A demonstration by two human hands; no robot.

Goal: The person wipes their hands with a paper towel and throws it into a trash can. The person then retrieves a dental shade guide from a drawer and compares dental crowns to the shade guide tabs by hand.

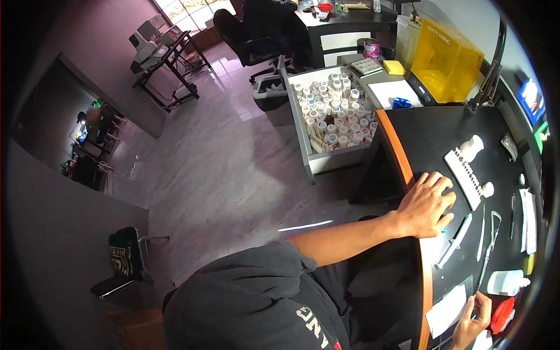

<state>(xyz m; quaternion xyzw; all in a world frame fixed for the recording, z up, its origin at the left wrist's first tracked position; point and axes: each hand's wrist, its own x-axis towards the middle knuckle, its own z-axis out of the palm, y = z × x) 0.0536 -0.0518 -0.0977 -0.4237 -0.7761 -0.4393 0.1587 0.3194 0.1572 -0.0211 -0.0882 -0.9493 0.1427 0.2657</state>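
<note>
My left hand [429, 205] rests palm down at the orange edge of the black desk [431, 131]. Its fingers are bent but apart, with nothing seen in them. Just beyond it lies a white strip with a row of small pegs [465, 178], beside a small white jar [471, 148]. A syringe-like tube with a light blue end [456, 240] is near the thumb. At the lower right, my right hand [472, 322] has its fingers pinched together; what they hold is too small to make out. A white paper [448, 310] lies beside it.
A slim metal tool [490, 248], a clear bottle [506, 283] and a red object [502, 315] lie on the desk. An open drawer [338, 164] full of small capped jars stands beyond. A yellow box [446, 61] is at the back; a seated person [268, 26] is farther off.
</note>
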